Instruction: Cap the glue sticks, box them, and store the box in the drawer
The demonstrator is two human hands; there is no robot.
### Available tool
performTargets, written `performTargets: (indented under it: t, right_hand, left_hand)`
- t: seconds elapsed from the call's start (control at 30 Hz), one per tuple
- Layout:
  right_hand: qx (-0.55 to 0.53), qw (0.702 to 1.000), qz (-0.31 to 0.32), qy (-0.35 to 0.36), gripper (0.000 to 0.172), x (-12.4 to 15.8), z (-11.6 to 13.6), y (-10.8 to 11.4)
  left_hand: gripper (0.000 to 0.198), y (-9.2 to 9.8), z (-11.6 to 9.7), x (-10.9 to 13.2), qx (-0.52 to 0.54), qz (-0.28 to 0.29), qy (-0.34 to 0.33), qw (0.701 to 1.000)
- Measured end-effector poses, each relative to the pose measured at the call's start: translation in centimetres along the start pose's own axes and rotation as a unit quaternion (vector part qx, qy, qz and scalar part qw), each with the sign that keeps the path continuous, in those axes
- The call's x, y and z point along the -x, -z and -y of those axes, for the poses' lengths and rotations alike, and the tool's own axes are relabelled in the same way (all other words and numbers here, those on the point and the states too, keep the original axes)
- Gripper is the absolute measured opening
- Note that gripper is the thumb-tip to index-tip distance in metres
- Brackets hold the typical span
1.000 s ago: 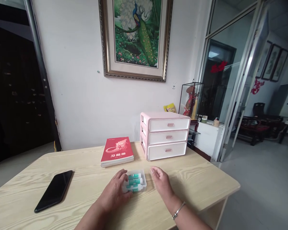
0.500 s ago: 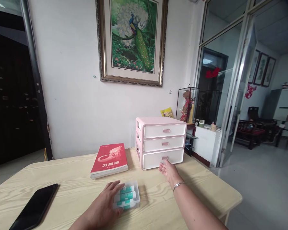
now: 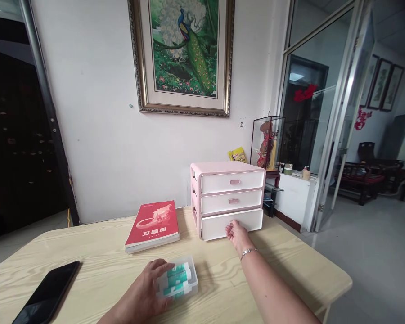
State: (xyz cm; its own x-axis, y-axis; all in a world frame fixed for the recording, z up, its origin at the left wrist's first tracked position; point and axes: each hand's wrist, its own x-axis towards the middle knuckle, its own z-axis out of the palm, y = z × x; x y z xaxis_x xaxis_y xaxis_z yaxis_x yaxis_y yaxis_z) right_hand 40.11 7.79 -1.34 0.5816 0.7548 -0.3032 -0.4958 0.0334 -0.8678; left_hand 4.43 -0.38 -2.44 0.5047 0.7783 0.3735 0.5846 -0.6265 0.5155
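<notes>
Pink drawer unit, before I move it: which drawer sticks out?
The bottom drawer, with the right hand at its handle, sticks out slightly past the middle and top drawers.

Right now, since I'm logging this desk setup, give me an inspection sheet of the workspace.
Surface: pale wood table.
Job's things: clear box of green-and-white tubes; pink drawer unit, bottom drawer slightly out.
Clutter: red book; black phone.
Hands: left hand on the box; right hand at the bottom drawer's front.
Cables: nothing seen.
Surroundings: peacock painting on the wall; glass display case behind the drawers; glass door to the right.
</notes>
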Motion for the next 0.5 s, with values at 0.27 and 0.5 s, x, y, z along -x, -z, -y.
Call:
performTargets:
  t: [0.27,0.5]
  right_hand:
    - [-0.032,0.999,-0.005,0.016,0.018,4.4,-1.0,4.1]
    - [-0.05,0.997,-0.004,0.054,0.025,7.3,-2.2,6.8]
  left_hand:
    - [0.063,2.2,-6.4,-3.9,0.114,-0.02,0.043,0.992]
    - [0.071,3.3,-14.9,-10.9,0.176,0.036,0.078,0.981]
